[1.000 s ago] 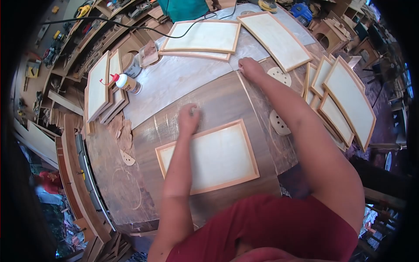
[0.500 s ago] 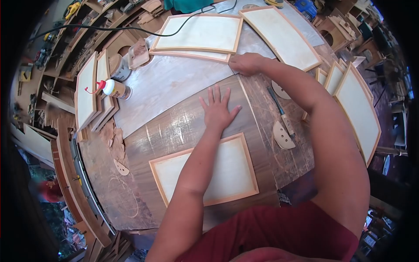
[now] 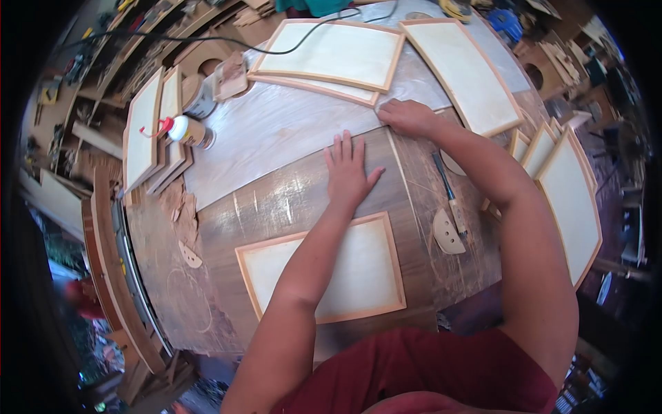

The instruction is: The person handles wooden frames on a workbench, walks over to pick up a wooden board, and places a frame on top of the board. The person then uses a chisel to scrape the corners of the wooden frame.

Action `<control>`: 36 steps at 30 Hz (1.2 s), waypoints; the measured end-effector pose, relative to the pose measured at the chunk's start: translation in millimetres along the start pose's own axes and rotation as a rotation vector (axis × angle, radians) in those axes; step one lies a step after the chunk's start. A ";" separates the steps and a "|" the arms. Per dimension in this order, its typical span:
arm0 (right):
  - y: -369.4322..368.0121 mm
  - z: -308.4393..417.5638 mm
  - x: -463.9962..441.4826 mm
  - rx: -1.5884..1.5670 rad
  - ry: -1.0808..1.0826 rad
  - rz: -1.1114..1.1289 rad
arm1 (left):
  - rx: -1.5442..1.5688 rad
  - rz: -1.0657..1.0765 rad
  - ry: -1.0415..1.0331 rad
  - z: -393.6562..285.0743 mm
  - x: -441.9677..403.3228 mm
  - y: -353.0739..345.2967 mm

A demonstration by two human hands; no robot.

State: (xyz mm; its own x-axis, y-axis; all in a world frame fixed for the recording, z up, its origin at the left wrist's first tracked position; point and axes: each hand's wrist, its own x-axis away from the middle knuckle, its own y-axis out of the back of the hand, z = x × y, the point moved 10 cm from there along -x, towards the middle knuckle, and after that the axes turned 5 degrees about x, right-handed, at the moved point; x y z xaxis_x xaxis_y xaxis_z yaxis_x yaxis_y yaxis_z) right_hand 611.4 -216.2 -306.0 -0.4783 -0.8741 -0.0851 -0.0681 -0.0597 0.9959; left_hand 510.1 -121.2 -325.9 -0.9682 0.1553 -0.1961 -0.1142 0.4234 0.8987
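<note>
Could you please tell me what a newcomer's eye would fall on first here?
Probably the framed panel on the near part of the table. Beyond it, the left hand is spread open, with the right hand farther right. The red-capped bottle also stands out on the left.

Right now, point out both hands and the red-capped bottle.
Left hand (image 3: pixel 347 177): head view, back of the hand.
Right hand (image 3: pixel 408 118): head view, back of the hand.
Red-capped bottle (image 3: pixel 194 134): head view, labelled body.
</note>
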 end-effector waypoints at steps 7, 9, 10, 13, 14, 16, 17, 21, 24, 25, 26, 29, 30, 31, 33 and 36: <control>10.4 -17.3 5.6 -0.356 -0.267 -0.024 | 0.024 -0.027 0.086 21.6 -18.7 2.2; 29.6 2.7 16.5 -0.456 -0.323 -0.200 | 0.039 -0.007 0.042 20.4 -25.9 0.9; 36.5 11.7 28.5 -0.488 -0.372 -0.279 | 0.023 -0.018 0.067 25.7 -29.6 0.8; 24.1 57.2 76.9 -0.617 -0.529 -0.341 | 0.020 -0.022 0.051 32.8 -36.3 -1.5; 24.1 76.7 93.1 -0.671 -0.556 -0.371 | 0.022 -0.010 0.046 33.8 -39.2 -1.6; 17.7 115.5 122.1 -0.821 -0.628 -0.327 | 0.024 -0.001 0.052 36.5 -41.1 -1.9; 13.8 136.3 137.4 -0.855 -0.633 -0.322 | 0.045 0.006 0.046 37.0 -41.7 -2.5; 13.8 207.7 187.3 -0.861 -0.580 -0.230 | 0.054 -0.050 0.028 36.1 -39.4 3.0; 24.3 242.0 213.3 -0.780 -0.513 -0.144 | 0.164 -0.110 0.077 43.7 -40.5 12.2; 24.5 251.3 221.1 -0.820 -0.514 -0.109 | 0.178 -0.124 0.091 50.8 -35.1 14.4; 26.8 260.4 229.0 -0.863 -0.519 -0.079 | 0.336 -0.193 0.095 61.3 -30.8 22.9; 7.0 277.0 271.7 -0.904 -0.717 0.283 | 0.590 -0.321 0.007 71.0 1.1 72.1; 7.7 281.5 286.6 -0.894 -0.748 0.283 | 0.607 -0.367 -0.009 74.9 28.6 95.9; 16.3 291.5 292.4 -0.774 -0.647 0.206 | 0.627 -0.404 -0.017 82.8 63.3 118.0; 28.4 317.3 304.6 -0.568 -0.533 0.130 | 0.586 -0.436 0.124 111.1 140.4 155.3; 16.0 340.2 316.6 -0.455 -0.549 0.101 | 0.326 -0.522 0.295 180.7 272.9 189.5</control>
State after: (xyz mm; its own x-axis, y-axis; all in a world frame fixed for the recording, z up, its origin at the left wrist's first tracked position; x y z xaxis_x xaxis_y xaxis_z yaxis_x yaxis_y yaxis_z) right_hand 161.0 -329.9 -327.5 -0.8425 -0.5244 0.1235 0.3136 -0.2909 0.9039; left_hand 264.5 162.7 -280.1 -0.8296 -0.3731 -0.4153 -0.5551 0.6308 0.5422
